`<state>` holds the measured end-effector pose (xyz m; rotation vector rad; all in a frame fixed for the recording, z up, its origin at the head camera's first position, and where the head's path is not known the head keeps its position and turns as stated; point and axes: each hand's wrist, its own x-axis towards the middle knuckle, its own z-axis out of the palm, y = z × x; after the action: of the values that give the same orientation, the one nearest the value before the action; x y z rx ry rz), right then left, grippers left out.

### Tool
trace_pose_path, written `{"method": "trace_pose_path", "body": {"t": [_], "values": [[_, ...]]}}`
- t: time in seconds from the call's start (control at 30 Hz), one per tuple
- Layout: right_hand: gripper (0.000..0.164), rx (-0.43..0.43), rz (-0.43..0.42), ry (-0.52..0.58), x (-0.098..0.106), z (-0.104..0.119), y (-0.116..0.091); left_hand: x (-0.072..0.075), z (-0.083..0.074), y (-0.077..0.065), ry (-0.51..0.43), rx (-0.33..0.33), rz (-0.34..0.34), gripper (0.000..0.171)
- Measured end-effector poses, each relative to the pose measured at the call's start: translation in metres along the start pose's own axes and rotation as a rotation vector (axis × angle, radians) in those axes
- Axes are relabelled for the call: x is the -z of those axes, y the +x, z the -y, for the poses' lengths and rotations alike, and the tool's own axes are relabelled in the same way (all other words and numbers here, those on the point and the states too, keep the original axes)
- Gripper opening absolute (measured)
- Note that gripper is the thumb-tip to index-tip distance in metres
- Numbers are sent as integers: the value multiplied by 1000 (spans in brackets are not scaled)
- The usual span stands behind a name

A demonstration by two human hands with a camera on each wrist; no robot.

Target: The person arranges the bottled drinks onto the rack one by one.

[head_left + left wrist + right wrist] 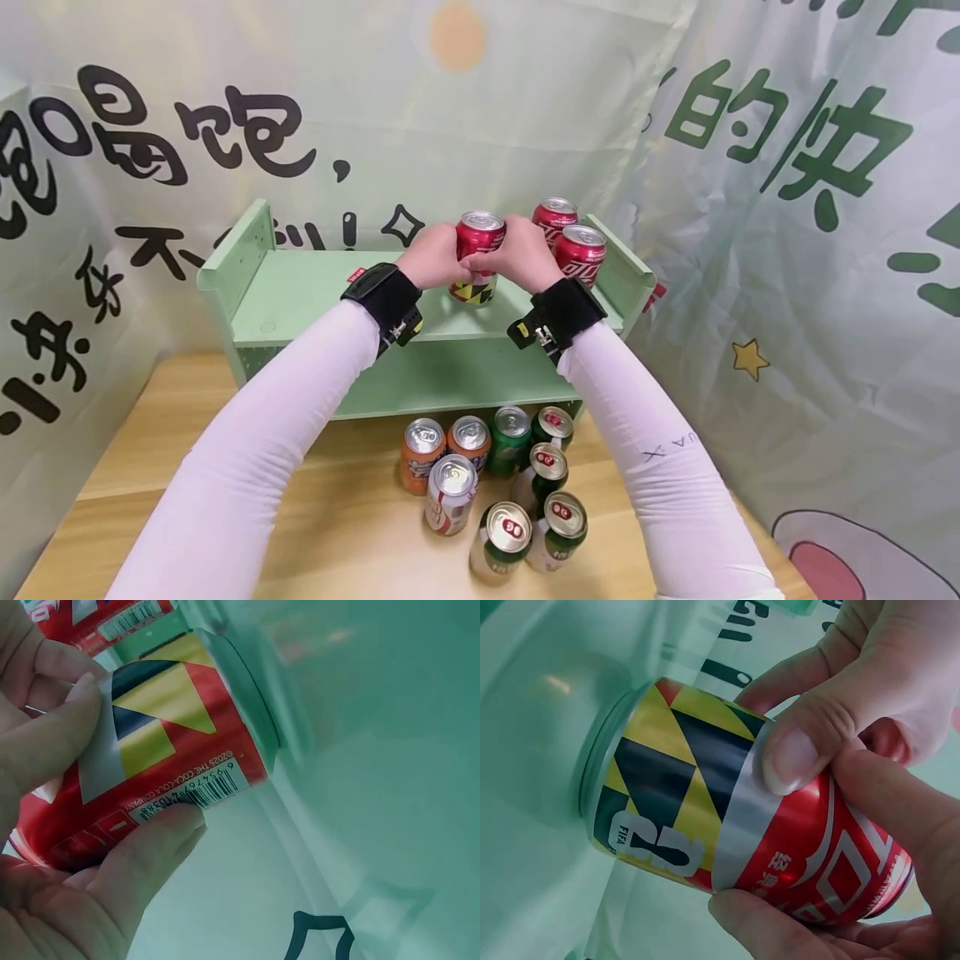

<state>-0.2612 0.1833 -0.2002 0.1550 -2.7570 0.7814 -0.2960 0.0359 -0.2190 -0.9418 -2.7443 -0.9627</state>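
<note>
A red cola can (pixel 480 237) with a yellow-and-black checkered lower band stands upright at the top board of a green shelf (pixel 330 287). My left hand (pixel 435 257) holds it from the left, and my right hand (pixel 527 255) grips it from the right, the thumbs meeting at the front. In the left wrist view, a barcode shows on the red can (pixel 176 742). The can's base (pixel 604 761) is at the board's surface; whether it fully touches, I cannot tell. Two more red cans, one behind (pixel 556 214) and one in front (pixel 581 252), stand right of my right hand.
Below, on the wooden table (pixel 337 533), stand orange cans (pixel 423 456), a green can (pixel 510 442), a silver-white can (pixel 452 495) and several dark green-and-white cans (pixel 501 543). The shelf's side panels (pixel 238 275) rise above the top board. Printed cloth (pixel 525 100) hangs behind.
</note>
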Motion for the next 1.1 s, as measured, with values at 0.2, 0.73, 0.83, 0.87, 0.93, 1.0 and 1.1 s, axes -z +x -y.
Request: {"method": "trace_pose_path", "body": {"t": [0.2,0.73,0.83,0.87,0.93,1.0,1.1], "values": [[59,-39,2,14,-3,-3,14,-1,8,19,13,10,24,42],[60,-93,-84,31,-15,-8,33,-3,23,37,-84,-8,-1,50],[61,-85,-104,45,-18,-8,31,-4,24,34,-114,-5,-15,56],[62,-76,-105,49,-18,-7,29,-4,24,33,-117,2,-22,56],[64,-59,-90,47,-17,-6,27,-4,24,30,-123,17,-25,56],[64,-41,-65,35,-16,-6,25,-2,21,25,-117,20,-14,52],[56,-24,-24,17,-11,-5,19,0,17,16,-106,20,10,42]]}}
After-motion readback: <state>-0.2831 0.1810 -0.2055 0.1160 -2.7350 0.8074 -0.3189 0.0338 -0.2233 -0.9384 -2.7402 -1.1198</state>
